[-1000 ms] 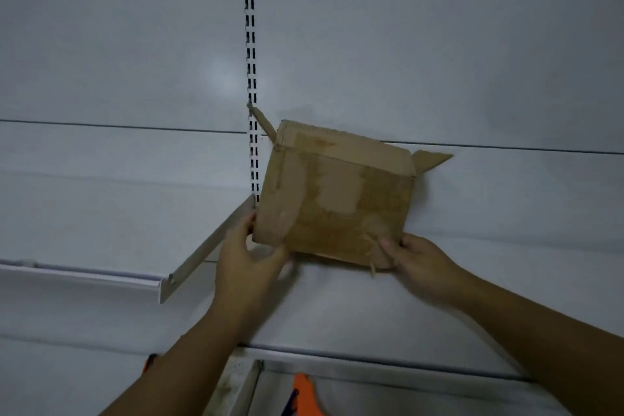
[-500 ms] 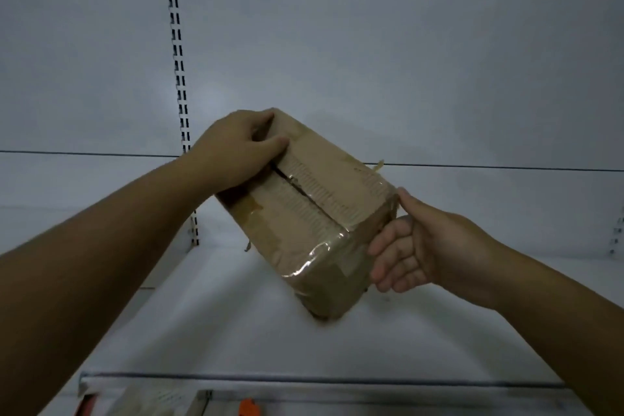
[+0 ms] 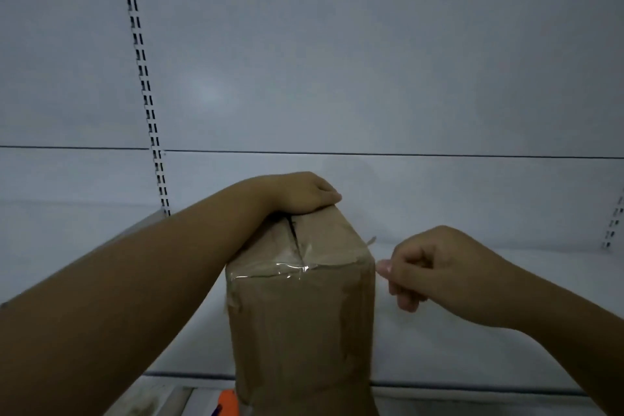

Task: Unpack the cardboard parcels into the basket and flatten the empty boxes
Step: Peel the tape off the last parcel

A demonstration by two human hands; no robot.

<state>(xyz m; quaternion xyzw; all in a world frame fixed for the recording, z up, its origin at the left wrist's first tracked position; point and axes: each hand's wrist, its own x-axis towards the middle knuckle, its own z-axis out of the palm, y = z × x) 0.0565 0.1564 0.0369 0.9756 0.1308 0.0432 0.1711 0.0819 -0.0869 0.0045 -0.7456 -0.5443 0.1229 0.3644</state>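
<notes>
The far top edge of the cardboard parcel (image 3: 304, 314) is gripped by the left hand (image 3: 304, 194), fingers curled over and down the far side, out of sight, with the forearm laid across from the near left. The right hand (image 3: 435, 272) is held just beside the parcel's upper right corner, fingers curled in loosely and thumb tip close to the cardboard; whether anything is pinched there cannot be told. The parcel is held up in the centre of the view, one brown face turned toward the camera. Its top flaps are seen parted along a dark slit, and a glossy band of clear tape (image 3: 273, 272) is stretched across the near top edge. A small scrap of tape is sticking out at the far right corner. Behind and below, a white shelf (image 3: 472, 341) is spread wide, backed by pale wall panels (image 3: 371, 61) and a slotted upright (image 3: 143, 78) on the left. At the near bottom edge, a bit of orange (image 3: 227, 402) is glimpsed.
</notes>
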